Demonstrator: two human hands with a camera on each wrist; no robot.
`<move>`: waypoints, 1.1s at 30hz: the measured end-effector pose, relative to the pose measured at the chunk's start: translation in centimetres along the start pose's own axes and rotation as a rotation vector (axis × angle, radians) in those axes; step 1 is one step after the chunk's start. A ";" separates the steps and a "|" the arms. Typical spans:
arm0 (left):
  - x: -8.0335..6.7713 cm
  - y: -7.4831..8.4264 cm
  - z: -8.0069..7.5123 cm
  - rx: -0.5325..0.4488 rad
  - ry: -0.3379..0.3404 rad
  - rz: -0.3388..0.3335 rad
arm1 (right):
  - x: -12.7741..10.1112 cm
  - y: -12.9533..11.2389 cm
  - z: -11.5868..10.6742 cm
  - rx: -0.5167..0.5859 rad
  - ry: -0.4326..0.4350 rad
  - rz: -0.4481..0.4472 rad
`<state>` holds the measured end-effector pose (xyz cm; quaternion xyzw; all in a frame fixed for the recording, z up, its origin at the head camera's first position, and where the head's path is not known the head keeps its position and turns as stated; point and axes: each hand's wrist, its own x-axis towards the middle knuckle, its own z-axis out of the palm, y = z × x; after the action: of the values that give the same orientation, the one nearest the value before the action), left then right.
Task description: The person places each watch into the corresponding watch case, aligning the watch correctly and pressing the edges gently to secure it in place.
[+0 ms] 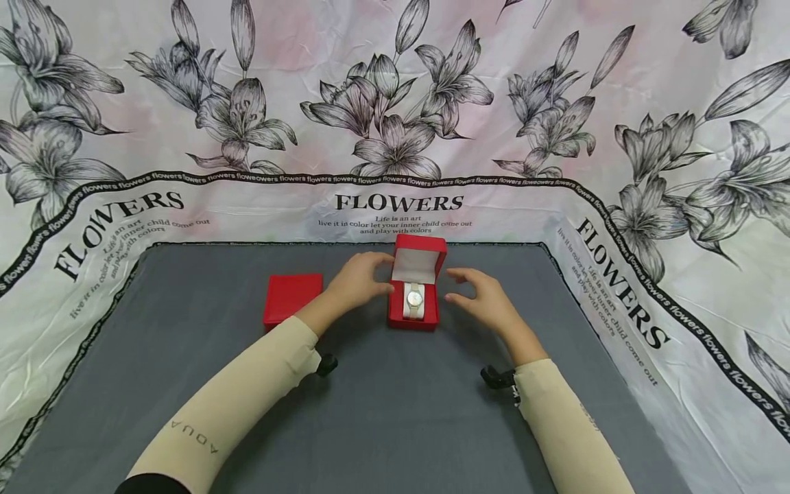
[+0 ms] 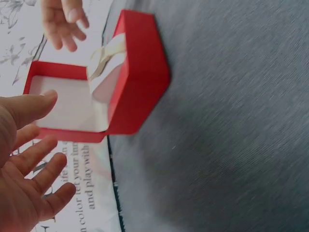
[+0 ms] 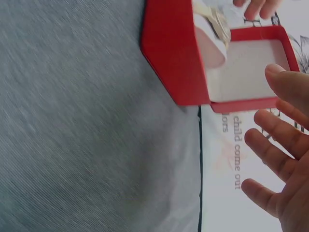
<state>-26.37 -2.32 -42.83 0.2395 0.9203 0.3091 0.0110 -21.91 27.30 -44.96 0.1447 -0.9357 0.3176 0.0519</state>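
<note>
A red watch box (image 1: pixel 413 326) stands on the grey cloth with its lid (image 1: pixel 421 243) raised, showing a pale lining. Inside it a wristwatch (image 1: pixel 415 299) with a light band is wrapped round a white cushion (image 2: pixel 107 83). My left hand (image 1: pixel 360 280) is at the box's left side, fingers spread and relaxed, holding nothing; in the left wrist view a gap shows between thumb and box. On the right side, a short way off, my right hand (image 1: pixel 484 298) has its fingers loosely bent with nothing in them. The right wrist view shows that hand (image 3: pixel 285 145) beside the lid.
A second red box (image 1: pixel 293 296), or a lid of one, lies flat to the left, partly behind my left forearm. Grey cloth (image 1: pixel 395 412) covers the table, bordered by white flower-printed fabric (image 1: pixel 395 213) with lettering. Both forearms wear beige sleeves (image 1: pixel 234 405).
</note>
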 end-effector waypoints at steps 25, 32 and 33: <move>4.2 -0.9 -0.9 -0.256 0.015 -0.031 | 5.0 0.8 -1.7 0.200 -0.054 0.071; 4.6 -1.0 -0.8 -0.251 0.039 -0.013 | 5.7 0.7 -1.5 0.258 -0.060 0.096; 4.7 -1.0 -0.8 -0.251 0.041 -0.010 | 5.8 0.7 -1.5 0.269 -0.062 0.098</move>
<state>-31.06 -1.32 -42.16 0.2253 0.8757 0.4265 0.0233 -27.61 27.33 -43.05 0.1142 -0.8917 0.4378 -0.0123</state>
